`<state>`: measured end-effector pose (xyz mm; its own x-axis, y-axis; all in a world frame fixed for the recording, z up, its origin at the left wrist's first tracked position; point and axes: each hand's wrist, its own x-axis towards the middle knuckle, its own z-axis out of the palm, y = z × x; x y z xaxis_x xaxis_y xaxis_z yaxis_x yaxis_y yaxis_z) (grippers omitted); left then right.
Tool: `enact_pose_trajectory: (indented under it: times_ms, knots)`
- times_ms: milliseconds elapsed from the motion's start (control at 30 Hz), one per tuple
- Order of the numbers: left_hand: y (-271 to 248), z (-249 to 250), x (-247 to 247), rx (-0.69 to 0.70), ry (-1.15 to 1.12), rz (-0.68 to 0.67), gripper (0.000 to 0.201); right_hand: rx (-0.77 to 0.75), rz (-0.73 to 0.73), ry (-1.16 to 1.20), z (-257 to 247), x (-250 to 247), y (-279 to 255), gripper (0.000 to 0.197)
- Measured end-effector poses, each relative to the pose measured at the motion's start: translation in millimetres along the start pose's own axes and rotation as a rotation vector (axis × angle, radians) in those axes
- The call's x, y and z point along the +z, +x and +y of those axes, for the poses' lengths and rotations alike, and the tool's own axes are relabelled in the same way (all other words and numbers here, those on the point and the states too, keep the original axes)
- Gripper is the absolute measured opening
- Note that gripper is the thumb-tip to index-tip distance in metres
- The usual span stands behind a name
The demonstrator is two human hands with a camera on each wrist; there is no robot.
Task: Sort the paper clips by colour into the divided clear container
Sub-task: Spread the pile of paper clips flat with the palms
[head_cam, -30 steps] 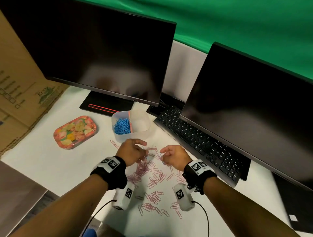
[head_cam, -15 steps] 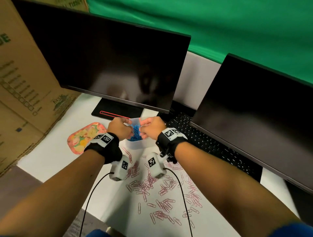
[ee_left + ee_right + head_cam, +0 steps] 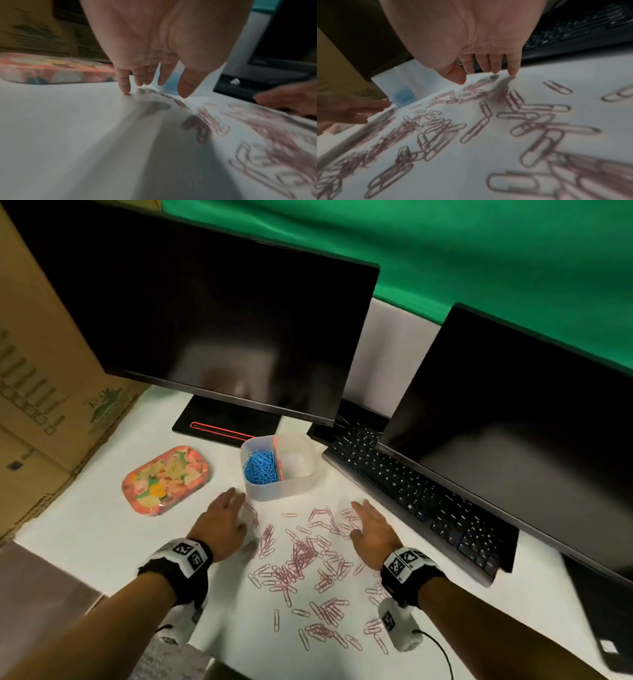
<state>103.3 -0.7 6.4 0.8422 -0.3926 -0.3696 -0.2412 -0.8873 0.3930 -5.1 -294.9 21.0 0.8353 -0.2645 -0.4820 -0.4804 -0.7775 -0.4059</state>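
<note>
Both hands flat-ish over the white table (image 3: 85,529), palms down, fingers straight and spread, nothing held. Left hand (image 3: 221,525) sits at the left edge of the pink paper clips (image 3: 301,559); in the left wrist view one fingertip (image 3: 126,90) touches the table, the others just above it. Right hand (image 3: 371,530) is at the right edge of the scatter, near the black keyboard (image 3: 411,484); little fingertip (image 3: 513,71) down on the table.

Pink clips lie flat, loose and in small tangles, long axes pointing every way, spread from the hands back toward the near table edge. Divided clear container (image 3: 301,487) stands upright beyond the hands, toward the far edge, just in front of the monitor (image 3: 205,320) base. Its left compartment holds a heap of blue paper clips (image 3: 260,469), jumbled, no common direction; right compartment looks bare. The orange divider runs front to back. Floral tray (image 3: 164,479) sits left of the container, apart from it.
</note>
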Motion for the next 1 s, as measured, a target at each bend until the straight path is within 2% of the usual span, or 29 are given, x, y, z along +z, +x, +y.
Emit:
enact_pose_trajectory:
  times_ms: [67,167,233,367,433,500,567,667,733,800,900,1000]
  knots:
    - [-3.2,13.5,15.1,0.08,0.148,-0.082,0.072,-0.026,-0.007,-0.083,-6.4,11.4,5.8,0.067]
    - [-13.0,29.5,27.7,0.161,0.258,-0.132,0.066,-0.057,-0.037,-0.195,-16.3,24.9,11.0,0.069]
    - [-21.5,39.0,34.1,0.245,0.294,-0.225,0.073,-0.15,-0.068,-0.266,-21.3,34.4,5.6,0.069]
    - [-30.9,58.9,52.9,0.425,0.264,-0.289,0.081,-0.382,-0.15,-0.295,-20.8,47.4,-23.7,0.069]
    - [-34.4,66.1,60.8,0.512,0.236,-0.313,0.081,-0.453,-0.192,-0.287,-13.4,49.0,-41.2,0.07]
    - [-38.8,69.9,59.6,0.578,0.171,-0.296,0.077,-0.482,-0.173,-0.224,0.8,47.4,-56.6,0.069]
    - [-39.6,68.9,51.1,0.589,0.144,-0.223,0.071,-0.423,-0.044,-0.146,24.9,44.6,-67.8,0.069]
    - [-24.9,62.3,39.8,0.423,0.218,-0.144,0.083,-0.129,0.168,-0.069,67.5,41.5,-77.8,0.069]
    - [-10.4,64.1,37.7,0.299,0.254,-0.147,0.082,0.078,0.216,-0.046,86.4,42.8,-81.6,0.068]
    - [-0.3,73.0,41.9,0.27,0.229,-0.181,0.082,0.186,0.204,-0.021,91.5,47.5,-81.8,0.072]
    - [3.8,92.6,51.1,0.329,0.251,-0.26,0.081,0.19,0.159,-0.028,78.0,57.2,-71.6,0.077]
    - [-3.4,110.9,62.1,0.425,0.333,-0.347,0.076,0.077,0.098,-0.06,49.2,62.1,-60.9,0.071]
